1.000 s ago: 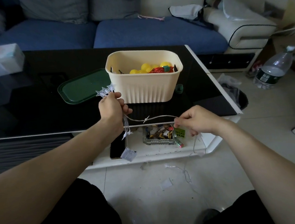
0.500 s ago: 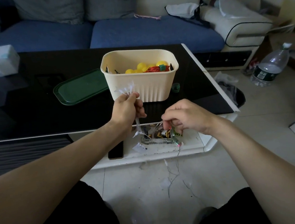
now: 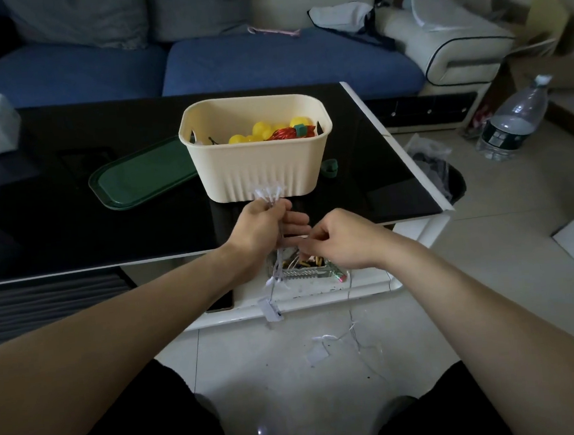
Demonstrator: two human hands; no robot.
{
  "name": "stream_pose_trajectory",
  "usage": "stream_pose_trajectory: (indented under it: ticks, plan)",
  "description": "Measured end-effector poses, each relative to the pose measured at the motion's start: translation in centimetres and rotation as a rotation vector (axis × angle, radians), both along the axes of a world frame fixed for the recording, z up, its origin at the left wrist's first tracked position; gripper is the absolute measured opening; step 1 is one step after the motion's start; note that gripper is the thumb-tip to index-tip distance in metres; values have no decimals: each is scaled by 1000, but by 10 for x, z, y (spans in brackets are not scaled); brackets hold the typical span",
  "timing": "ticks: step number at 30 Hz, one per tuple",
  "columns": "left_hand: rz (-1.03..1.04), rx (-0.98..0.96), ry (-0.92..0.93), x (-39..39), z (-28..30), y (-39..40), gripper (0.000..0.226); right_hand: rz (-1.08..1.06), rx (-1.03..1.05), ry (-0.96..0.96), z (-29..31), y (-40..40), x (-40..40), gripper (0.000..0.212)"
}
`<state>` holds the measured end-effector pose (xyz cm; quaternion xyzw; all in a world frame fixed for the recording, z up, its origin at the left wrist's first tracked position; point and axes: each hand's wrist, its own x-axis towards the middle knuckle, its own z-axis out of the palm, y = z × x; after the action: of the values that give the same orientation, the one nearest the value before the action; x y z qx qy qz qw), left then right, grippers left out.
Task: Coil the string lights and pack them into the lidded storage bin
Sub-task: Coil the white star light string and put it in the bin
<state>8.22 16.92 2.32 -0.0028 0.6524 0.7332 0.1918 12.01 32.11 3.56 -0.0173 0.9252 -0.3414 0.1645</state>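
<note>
String lights (image 3: 269,198) sit as a gathered bundle in the left hand (image 3: 262,228), the long axis of the bundle running roughly upright: pale bulb tips fan out above the fist, in front of the bin's near wall, and loops with a small white tag (image 3: 270,310) hang down below it past the near edge of the coffee table (image 3: 73,227). A thin free strand (image 3: 352,318) drops from the right hand (image 3: 340,240) to the floor tiles (image 3: 291,371), where it trails in loose curls between the person's knees.

The storage bin (image 3: 257,164), cream and ribbed, stands open near the middle of the black tabletop, its long side facing the person; yellow balls (image 3: 255,134) and a red coil (image 3: 286,134) lie inside. Its green lid (image 3: 145,175) lies flat, touching or just beside the bin's left wall, slanted toward the far right. A small green piece (image 3: 329,168) rests just right of the bin. Bare black top stretches to the left edge and along the near edge in front of the bin; the right edge is close to the bin.

The left hand is curled in a fist clamped round the bundle. The right hand, just beside it and nearly touching, has its fingers bent with thumb and forefinger pinching the strand. Both hover over the table's near edge, above a glass tray (image 3: 303,271) of small items on the white lower shelf (image 3: 369,279). A dark phone (image 3: 222,301) lies on that shelf to the left
</note>
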Motion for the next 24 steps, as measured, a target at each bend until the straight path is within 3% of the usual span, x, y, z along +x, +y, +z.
stream_pose_trajectory:
  ticks: [5,9,14,17,19,24]
  plan:
    - [-93,-93,-57,8,-3,8,20,-25,-6,-14,-5,-7,-1,18]
    - [-138,-180,-66,8,-10,11,31,-55,-35,37,-2,-11,0,25]
    - [-247,-410,9,3,-16,9,42,25,-306,-107,13,-9,8,18]
    - [-255,-506,25,1,-16,7,38,9,-330,-234,10,-2,6,25]
    - [-232,-503,5,-1,-14,4,37,-24,-279,-301,1,4,1,35]
    - [-105,-313,13,-5,-11,-3,27,24,-85,-356,-9,20,-3,31]
